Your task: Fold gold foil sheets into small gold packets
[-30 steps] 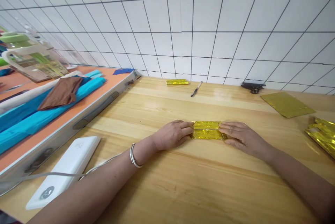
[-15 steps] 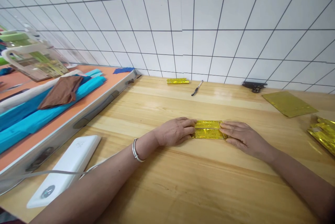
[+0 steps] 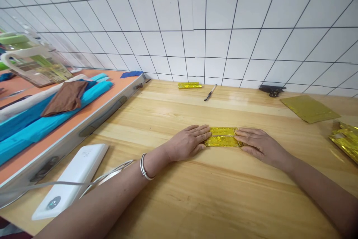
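Note:
A folded strip of shiny gold foil (image 3: 223,137) lies flat on the wooden table, a crease running lengthwise along its middle. On its left end rest the fingers of my left hand (image 3: 190,142), stretched out flat, with the thumb at the lower edge. My right hand (image 3: 257,143) lies over the strip's right end, fingers extended and pressing down, thumb apart below them. Both ends of the foil are partly covered by fingertips. A silver bangle (image 3: 143,167) circles my left wrist.
Near the tiled wall lie a small gold foil piece (image 3: 190,85), a pen (image 3: 210,93) and a black clip-like object (image 3: 272,90). Flat gold sheet (image 3: 310,109) and crumpled foil (image 3: 345,140) sit right. Left are a white power bank (image 3: 71,181), cables and rolled blue material (image 3: 56,119).
My left hand has flattened, its fingers straightening over the foil's left end. The right hand stays almost where it was. The view has shifted slightly.

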`<act>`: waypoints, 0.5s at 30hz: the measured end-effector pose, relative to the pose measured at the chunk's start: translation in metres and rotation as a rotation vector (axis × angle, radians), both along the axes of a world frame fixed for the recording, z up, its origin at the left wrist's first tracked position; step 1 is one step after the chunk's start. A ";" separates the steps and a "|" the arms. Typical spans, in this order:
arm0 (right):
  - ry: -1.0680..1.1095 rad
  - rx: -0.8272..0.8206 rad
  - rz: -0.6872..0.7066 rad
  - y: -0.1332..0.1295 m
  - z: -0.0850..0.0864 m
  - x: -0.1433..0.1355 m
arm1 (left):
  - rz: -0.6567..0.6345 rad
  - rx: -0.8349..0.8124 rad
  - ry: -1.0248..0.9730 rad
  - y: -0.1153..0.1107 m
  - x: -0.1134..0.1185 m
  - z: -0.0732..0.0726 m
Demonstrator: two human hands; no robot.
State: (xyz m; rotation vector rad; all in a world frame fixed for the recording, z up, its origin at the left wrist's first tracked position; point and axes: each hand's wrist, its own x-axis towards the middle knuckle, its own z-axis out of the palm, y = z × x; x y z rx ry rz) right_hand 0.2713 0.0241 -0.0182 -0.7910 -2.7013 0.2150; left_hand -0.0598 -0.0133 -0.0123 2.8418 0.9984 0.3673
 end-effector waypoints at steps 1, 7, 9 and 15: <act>-0.005 -0.005 -0.005 -0.001 0.001 0.000 | 0.019 -0.013 -0.010 -0.002 0.001 0.000; -0.009 -0.043 -0.109 -0.005 0.002 0.000 | 0.046 -0.092 -0.180 -0.001 0.001 -0.002; 0.007 -0.052 -0.130 -0.005 -0.001 0.001 | 0.028 -0.104 -0.203 0.000 0.000 -0.002; 0.014 0.007 -0.036 0.000 -0.006 0.003 | 0.039 -0.083 -0.122 0.000 0.002 0.000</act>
